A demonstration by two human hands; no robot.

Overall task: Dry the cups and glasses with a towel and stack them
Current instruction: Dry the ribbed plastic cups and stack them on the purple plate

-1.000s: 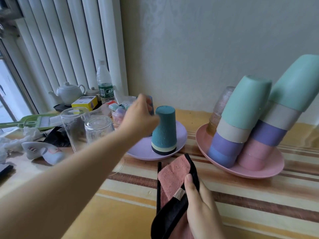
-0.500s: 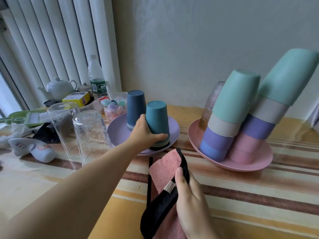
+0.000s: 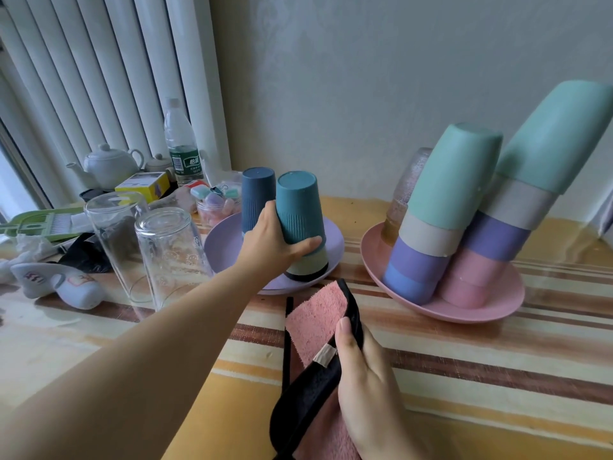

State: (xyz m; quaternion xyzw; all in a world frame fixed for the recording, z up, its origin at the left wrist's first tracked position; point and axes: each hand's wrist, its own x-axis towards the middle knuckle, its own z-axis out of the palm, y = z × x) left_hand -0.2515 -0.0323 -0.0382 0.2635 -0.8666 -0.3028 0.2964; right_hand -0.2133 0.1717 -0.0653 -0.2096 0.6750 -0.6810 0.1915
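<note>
My left hand (image 3: 272, 240) grips a teal ribbed cup (image 3: 298, 210), upside down on top of a short stack on the purple plate (image 3: 335, 240); the cup leans slightly. A dark blue cup (image 3: 257, 194) stands inverted behind it on the same plate. My right hand (image 3: 365, 386) holds a pink towel with black edging (image 3: 315, 323) above the near table. Two inverted clear glasses (image 3: 169, 254) stand left of the purple plate. On the pink plate (image 3: 497, 307) two leaning stacks of pastel cups (image 3: 444, 210) rest against each other.
A speckled glass (image 3: 406, 190) stands behind the pastel stacks. At back left are a white teapot (image 3: 107, 164), a water bottle (image 3: 180, 144), a yellow box (image 3: 146, 184), a green grater (image 3: 39, 224) and small clutter. The striped tablecloth (image 3: 464, 376) covers the table.
My left hand came down from the far side of the plate, closed round the teal cup and has tilted it a little. The right hand has kept hold of the towel.
</note>
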